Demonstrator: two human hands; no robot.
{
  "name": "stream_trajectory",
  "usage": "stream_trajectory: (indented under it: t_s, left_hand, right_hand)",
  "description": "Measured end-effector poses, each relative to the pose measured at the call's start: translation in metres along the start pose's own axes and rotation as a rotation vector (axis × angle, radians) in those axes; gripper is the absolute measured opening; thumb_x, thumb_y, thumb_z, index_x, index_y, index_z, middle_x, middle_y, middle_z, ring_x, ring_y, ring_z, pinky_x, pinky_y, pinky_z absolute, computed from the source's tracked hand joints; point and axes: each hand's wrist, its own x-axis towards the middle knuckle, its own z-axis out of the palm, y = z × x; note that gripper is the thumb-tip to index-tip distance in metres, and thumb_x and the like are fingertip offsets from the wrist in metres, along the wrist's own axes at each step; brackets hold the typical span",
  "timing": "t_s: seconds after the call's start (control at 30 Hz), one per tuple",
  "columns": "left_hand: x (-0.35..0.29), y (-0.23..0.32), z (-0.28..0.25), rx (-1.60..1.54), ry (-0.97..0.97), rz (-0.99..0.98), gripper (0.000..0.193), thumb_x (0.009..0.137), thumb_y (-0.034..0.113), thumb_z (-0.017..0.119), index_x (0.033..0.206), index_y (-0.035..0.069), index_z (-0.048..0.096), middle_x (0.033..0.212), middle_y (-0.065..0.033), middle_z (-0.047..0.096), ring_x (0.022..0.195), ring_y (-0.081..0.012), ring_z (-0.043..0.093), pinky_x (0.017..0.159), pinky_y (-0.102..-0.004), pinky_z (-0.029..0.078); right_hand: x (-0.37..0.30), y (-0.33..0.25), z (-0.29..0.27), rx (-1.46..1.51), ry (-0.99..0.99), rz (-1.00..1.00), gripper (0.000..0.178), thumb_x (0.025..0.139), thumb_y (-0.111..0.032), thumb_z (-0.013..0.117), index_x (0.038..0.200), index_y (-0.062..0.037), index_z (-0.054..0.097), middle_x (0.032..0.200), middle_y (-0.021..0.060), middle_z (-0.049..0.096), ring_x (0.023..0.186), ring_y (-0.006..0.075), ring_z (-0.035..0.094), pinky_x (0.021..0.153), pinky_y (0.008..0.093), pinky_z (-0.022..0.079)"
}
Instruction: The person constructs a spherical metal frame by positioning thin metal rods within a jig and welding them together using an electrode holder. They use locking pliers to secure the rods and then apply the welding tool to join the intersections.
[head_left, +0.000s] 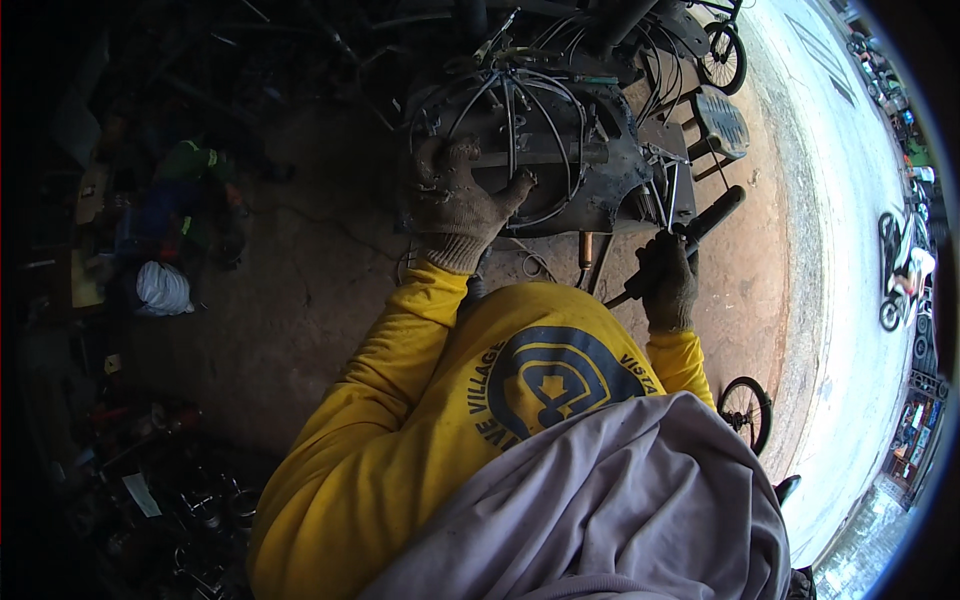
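On dark motor housing (560, 170) | left hand (462, 200) fingers spread flat | right hand (668, 275) fingers gripping tool (690, 232)

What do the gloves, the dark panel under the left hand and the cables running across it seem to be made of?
Gloves: both the left hand and right hand wear knitted fabric, probably cotton, grimy with a ribbed cuff. Dark panel: seemingly moulded plastic, matte, dusty; painted metal is possible. Cables: thin, bending lines, likely rubber- or plastic-sheathed wire.

A white bag (163, 288) lies on the dirt floor (300, 290) at left. A stool (722, 124) stands near a pale road (850, 200), where a motorbike (893, 270) passes.
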Motion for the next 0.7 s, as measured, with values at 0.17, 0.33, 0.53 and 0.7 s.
stream_trajectory:
  t_s: [0.17, 0.33, 0.53, 0.7]
  left_hand:
    - [-0.004, -0.001, 0.006, -0.069, -0.013, -0.039, 0.072, 0.064, 0.056, 0.088, 0.111, 0.008, 0.063, 0.108, -0.0069, 0.059, 0.114, -0.0275, 0.049, 0.095, -0.0441, 0.048]
    - [-0.003, 0.0, 0.003, -0.068, -0.005, -0.039, 0.072, 0.064, 0.056, 0.088, 0.11, 0.008, 0.063, 0.107, -0.0061, 0.059, 0.114, -0.0265, 0.05, 0.096, -0.0434, 0.048]
    - [0.0, -0.001, 0.001, -0.043, -0.029, -0.01, 0.067, 0.062, 0.052, 0.09, 0.105, 0.007, 0.065, 0.107, -0.0063, 0.058, 0.113, -0.0248, 0.051, 0.092, -0.0422, 0.05]
    - [-0.002, 0.0, -0.001, -0.077, 0.004, -0.005, 0.065, 0.062, 0.046, 0.091, 0.106, 0.006, 0.065, 0.104, -0.0076, 0.059, 0.107, -0.0235, 0.054, 0.091, -0.0388, 0.052]
  right_hand:
    - [-0.002, -0.003, 0.006, 0.015, -0.033, 0.006, 0.029, 0.101, -0.029, 0.062, 0.118, -0.0063, 0.055, 0.088, 0.0057, 0.062, 0.073, 0.0177, 0.063, 0.071, 0.0344, 0.058]
    - [-0.004, -0.006, 0.015, 0.037, 0.007, 0.035, 0.02, 0.101, -0.02, 0.06, 0.118, -0.01, 0.054, 0.09, 0.0032, 0.059, 0.075, 0.0153, 0.058, 0.071, 0.0345, 0.054]
    - [-0.005, -0.007, 0.023, 0.016, 0.032, 0.038, 0.017, 0.101, -0.021, 0.06, 0.113, -0.0103, 0.054, 0.087, 0.0019, 0.057, 0.071, 0.0137, 0.056, 0.068, 0.0328, 0.052]
    - [-0.004, -0.005, 0.023, 0.011, 0.027, 0.057, 0.014, 0.101, -0.021, 0.06, 0.109, -0.0105, 0.054, 0.084, 0.0006, 0.056, 0.068, 0.0119, 0.053, 0.066, 0.0313, 0.051]
